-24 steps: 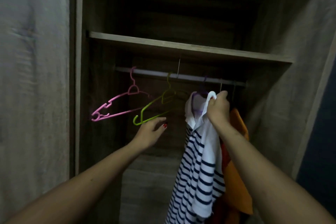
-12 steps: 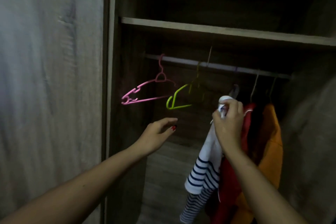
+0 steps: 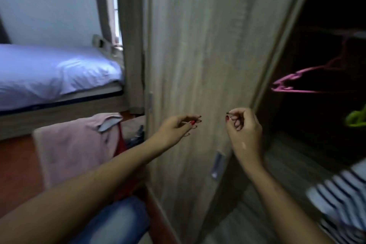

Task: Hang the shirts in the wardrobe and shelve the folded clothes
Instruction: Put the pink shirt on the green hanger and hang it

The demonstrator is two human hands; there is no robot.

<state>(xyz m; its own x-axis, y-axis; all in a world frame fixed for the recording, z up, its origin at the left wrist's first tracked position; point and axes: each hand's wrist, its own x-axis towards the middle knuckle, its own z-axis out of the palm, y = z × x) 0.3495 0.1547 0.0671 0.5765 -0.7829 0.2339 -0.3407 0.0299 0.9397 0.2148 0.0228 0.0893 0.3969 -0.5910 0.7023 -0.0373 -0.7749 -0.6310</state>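
My left hand [image 3: 178, 126] and my right hand [image 3: 244, 127] hover in front of the wooden wardrobe door [image 3: 198, 55], both empty with fingers loosely curled. The striped white and navy shirt [image 3: 340, 194] hangs inside the dark wardrobe at the lower right, apart from both hands. An empty pink hanger [image 3: 297, 83] and a green hanger [image 3: 356, 120] hang further up inside. To the left, a pink garment [image 3: 75, 148] is draped over something low, with red cloth under it and blue jeans [image 3: 116, 222] below.
A bed with a pale lilac sheet [image 3: 55, 69] stands at the left on a wooden frame. A metal handle [image 3: 216, 164] is on the door's edge. The floor [image 3: 15, 164] is reddish.
My view has swung left from the wardrobe rail to the door and bed. My right hand has let go of the striped shirt's collar, and both hands have dropped lower.
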